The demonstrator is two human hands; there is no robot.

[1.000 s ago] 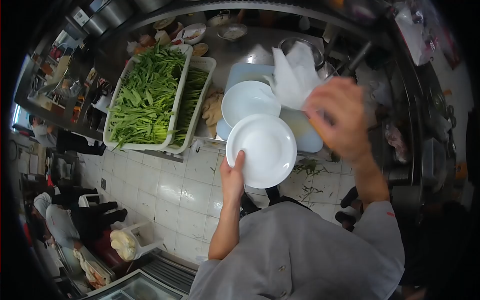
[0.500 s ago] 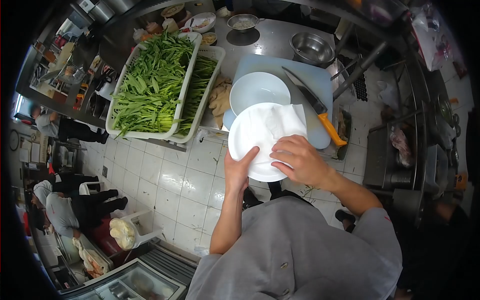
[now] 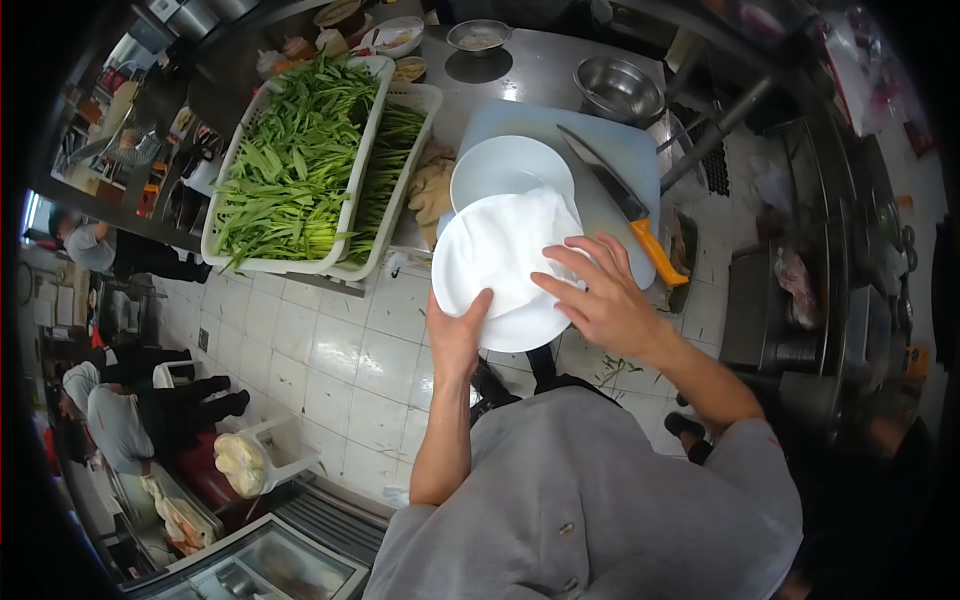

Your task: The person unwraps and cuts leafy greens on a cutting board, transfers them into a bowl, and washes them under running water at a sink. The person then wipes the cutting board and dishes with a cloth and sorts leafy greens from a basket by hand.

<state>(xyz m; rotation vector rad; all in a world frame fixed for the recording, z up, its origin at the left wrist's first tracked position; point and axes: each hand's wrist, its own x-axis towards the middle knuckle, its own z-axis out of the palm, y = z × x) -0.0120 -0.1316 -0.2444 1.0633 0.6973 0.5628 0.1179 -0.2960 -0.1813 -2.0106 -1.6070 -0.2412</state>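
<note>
A white plate (image 3: 525, 332) is in my left hand (image 3: 457, 330), its thumb over the rim and the fingers hidden beneath. White paper (image 3: 505, 250) lies on the plate. My right hand (image 3: 600, 298) has its fingers spread at the right edge of the paper and plate; its fingertips are on or just over the paper. Behind the plate, a white bowl (image 3: 512, 170) rests on a pale blue cutting board (image 3: 600, 205). On the board's right side lies a knife (image 3: 640, 225) with an orange handle that extends past the board's edge.
Two white baskets (image 3: 345, 225) of leafy greens (image 3: 295, 165) stand on the left, with a tan cloth (image 3: 431, 190) beside them. A metal bowl (image 3: 618, 92) and a strainer (image 3: 479, 38) are at the back. People (image 3: 125, 425) work at the far left.
The white paper has come onto the plate from my right hand, uncovering the knife and the metal bowl. Since half a second ago, the right fingers have spread and the plate has shifted slightly left.
</note>
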